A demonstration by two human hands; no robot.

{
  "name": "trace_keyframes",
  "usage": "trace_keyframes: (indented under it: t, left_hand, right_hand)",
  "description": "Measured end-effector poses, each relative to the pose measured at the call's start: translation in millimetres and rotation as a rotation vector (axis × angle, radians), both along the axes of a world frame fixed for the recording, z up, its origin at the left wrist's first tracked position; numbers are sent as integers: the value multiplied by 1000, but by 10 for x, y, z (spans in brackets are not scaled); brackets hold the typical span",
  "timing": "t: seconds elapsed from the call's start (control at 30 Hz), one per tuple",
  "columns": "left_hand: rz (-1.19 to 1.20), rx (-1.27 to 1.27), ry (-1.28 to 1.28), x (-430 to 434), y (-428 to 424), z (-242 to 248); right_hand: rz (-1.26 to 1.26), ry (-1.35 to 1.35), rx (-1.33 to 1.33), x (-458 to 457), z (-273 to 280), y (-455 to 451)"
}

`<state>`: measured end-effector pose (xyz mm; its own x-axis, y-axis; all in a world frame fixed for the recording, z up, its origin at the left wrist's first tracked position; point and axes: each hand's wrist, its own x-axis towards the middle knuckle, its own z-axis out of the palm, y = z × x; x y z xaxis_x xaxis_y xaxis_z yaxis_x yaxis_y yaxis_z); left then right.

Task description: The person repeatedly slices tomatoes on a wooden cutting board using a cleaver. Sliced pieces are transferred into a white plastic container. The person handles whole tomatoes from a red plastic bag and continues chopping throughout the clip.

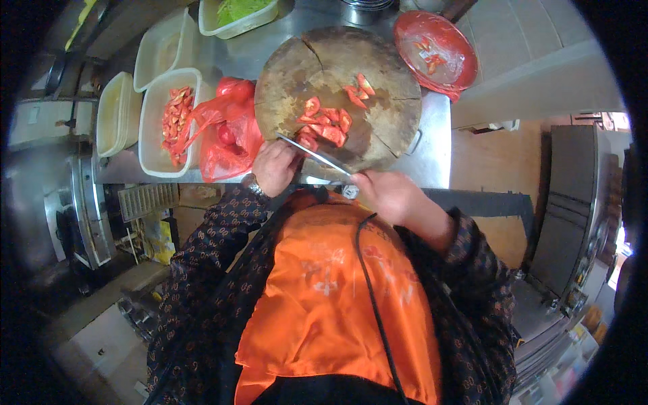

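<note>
My right hand [390,195] grips a kitchen knife [319,156], seen nearly edge-on, its handle hidden in the fist. The blade slants left across the near edge of a round wooden chopping board [369,61]. Close against it, my left hand [275,166] curls its fingers around a tomato piece [307,143], largely hidden by fingers and blade. Beyond the knife lies a cluster of cut tomato wedges [326,121]. A few more wedges [359,92] sit farther right on the board.
Left of the board, a red plastic bag [230,152] holds whole tomatoes. Beside it, a plastic tub [147,147] contains cut tomato. Other tubs [162,45] and one with green vegetable [243,25] stand around. A red bowl [455,55] with scraps sits right on the steel table [440,147].
</note>
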<state>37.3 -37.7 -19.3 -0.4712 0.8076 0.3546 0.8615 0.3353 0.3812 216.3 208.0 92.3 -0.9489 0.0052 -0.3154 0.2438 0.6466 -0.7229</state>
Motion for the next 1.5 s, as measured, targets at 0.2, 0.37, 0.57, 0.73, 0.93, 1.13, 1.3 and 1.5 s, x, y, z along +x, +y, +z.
trace_keyframes:
  t: [0.2, 0.37, 0.57, 0.73, 0.93, 1.13, 1.3, 1.5]
  left_hand:
    - [138, 1, -211, -26, -52, -23]
    - [79, 4, -188, -92, -17, -11]
    - [-86, -46, -215, -251, 543, 15]
    - [-159, -36, -80, -219, 850, -63]
    - [-3, 211, -245, -183, 888, -138]
    - [205, 448, -369, -242, 848, -151]
    - [347, 643, -366, -514, 687, 190]
    - [573, 848, -190, -1424, -90, 481]
  right_hand:
    - [9, 11, 53, 330, -115, 228]
    - [-121, -42, -139, 638, -23, 454]
    - [-785, -334, -747, 980, -199, 512]
    - [-911, -360, -1080, 898, -908, 219]
    - [-776, -369, -1204, 248, -1187, -215]
    - [-798, -391, -1184, -149, -865, -538]
    - [-814, -361, -1083, -617, -398, -699]
    - [-476, -232, -656, -1658, -16, -1221]
